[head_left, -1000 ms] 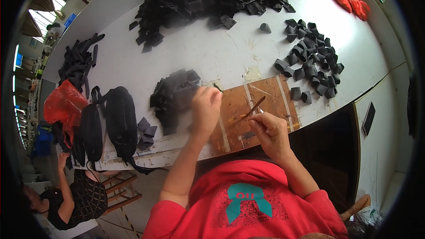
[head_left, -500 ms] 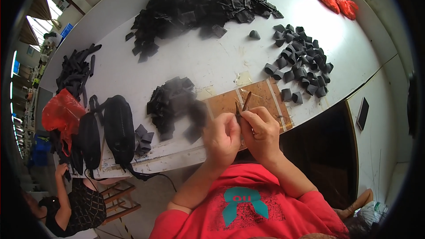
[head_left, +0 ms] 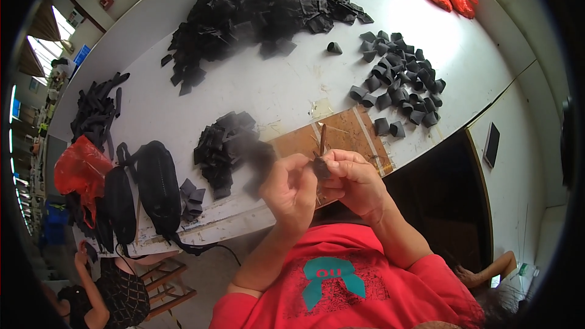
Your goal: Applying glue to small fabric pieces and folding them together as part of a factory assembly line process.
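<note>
In front of my chest, above a brown board (head_left: 353, 128), I hold a small black fabric piece (head_left: 320, 169) between both hands. My left hand (head_left: 290, 192) is closed, thumb and forefinger pinching the piece's left side. From the other side, the fingertips of my right hand (head_left: 353, 183) grip it too. A slim brown stick-like tool (head_left: 323, 139) points up just beyond my right fingertips; its lower end is hidden, and I cannot make out how it is held. Left of my left hand lies a pile of flat black pieces (head_left: 222, 152), partly blurred.
A large heap of black fabric pieces (head_left: 262, 9) covers the table's far side. Folded black loops (head_left: 402, 79) lie at right. Black pouches (head_left: 157, 186), a red plastic bag (head_left: 79, 170) and dark strips (head_left: 97, 106) are at left. A person (head_left: 100, 292) sits at lower left.
The black piece is now turned broad between my fingertips. The brown tool has swung from a slant to nearly upright. The whole view has shifted slightly.
</note>
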`<state>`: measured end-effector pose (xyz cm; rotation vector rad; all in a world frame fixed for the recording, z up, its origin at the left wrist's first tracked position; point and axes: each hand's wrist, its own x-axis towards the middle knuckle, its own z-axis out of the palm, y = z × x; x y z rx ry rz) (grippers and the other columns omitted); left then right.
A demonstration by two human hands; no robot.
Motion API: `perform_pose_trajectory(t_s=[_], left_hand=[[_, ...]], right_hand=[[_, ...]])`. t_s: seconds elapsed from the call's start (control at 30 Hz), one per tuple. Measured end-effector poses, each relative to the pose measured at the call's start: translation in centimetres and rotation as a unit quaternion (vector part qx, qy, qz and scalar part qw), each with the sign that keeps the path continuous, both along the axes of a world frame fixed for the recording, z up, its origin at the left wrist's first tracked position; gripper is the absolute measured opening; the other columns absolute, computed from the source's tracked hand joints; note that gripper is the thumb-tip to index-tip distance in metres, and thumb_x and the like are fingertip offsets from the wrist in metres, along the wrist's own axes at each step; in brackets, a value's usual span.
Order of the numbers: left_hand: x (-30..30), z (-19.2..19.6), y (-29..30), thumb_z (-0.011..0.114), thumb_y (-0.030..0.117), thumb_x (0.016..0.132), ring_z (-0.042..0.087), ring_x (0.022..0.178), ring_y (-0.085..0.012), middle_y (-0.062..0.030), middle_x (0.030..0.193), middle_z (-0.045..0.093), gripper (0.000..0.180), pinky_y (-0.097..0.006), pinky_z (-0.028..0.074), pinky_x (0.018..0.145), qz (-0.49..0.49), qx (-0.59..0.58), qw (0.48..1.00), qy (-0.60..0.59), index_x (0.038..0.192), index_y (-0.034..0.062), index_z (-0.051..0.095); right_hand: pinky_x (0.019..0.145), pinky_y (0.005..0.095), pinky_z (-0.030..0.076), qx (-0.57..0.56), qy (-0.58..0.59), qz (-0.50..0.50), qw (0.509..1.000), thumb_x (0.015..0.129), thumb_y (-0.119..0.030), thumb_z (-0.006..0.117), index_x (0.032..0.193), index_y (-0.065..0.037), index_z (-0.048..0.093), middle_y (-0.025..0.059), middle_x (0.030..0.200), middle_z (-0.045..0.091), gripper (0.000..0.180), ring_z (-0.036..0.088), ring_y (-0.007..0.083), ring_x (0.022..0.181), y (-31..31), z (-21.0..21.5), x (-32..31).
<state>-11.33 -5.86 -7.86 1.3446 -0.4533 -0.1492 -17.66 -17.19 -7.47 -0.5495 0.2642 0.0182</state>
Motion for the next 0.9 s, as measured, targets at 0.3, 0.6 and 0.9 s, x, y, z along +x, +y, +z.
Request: perform_pose_trajectory(t_s=[0.3, 0.6, 0.9], left_hand=[[4.1, 6.1, -0.4, 0.045, 0.003, 0.087, 0.026, 0.030, 0.0003, -0.0101, 0.075, 0.057, 0.016, -0.016, 0.019, 0.029, -0.398, -0.373, 0.716, 0.435, 0.103, -0.0010, 0.046], [5.2, 1.1, -0.8, 0.047, 0.008, 0.088, 0.029, 0.035, -0.0024, -0.0094, 0.082, 0.061, 0.016, -0.015, 0.022, 0.034, -0.331, -0.337, 0.737, 0.483, 0.102, 0.0029, 0.054], [3.5, 1.2, -1.0, 0.055, 0.004, 0.083, 0.035, 0.043, -0.0021, -0.0062, 0.082, 0.060, 0.019, -0.016, 0.026, 0.038, -0.256, -0.265, 0.843, 0.393, 0.102, 0.0031, 0.053]], right_hand=[[0.046, 0.0175, 0.028, -0.436, -0.053, -0.028, 0.898, 0.087, -0.028, 0.056, 0.070, -0.002, 0.056, -0.0054, 0.058, 0.044, 0.030, 0.036, 0.0013, 0.053, -2.6, 8.1, 3.0], [0.045, 0.0169, 0.027, -0.291, -0.038, 0.003, 0.956, 0.087, -0.029, 0.054, 0.073, -0.006, 0.055, -0.0065, 0.062, 0.043, 0.027, 0.033, 0.0018, 0.051, -3.8, 2.4, 4.2], [0.049, 0.0189, 0.031, -0.281, -0.105, 0.051, 0.953, 0.088, -0.030, 0.054, 0.074, -0.004, 0.058, -0.0047, 0.059, 0.044, 0.030, 0.039, 0.0047, 0.053, -4.4, 1.0, 4.4]])
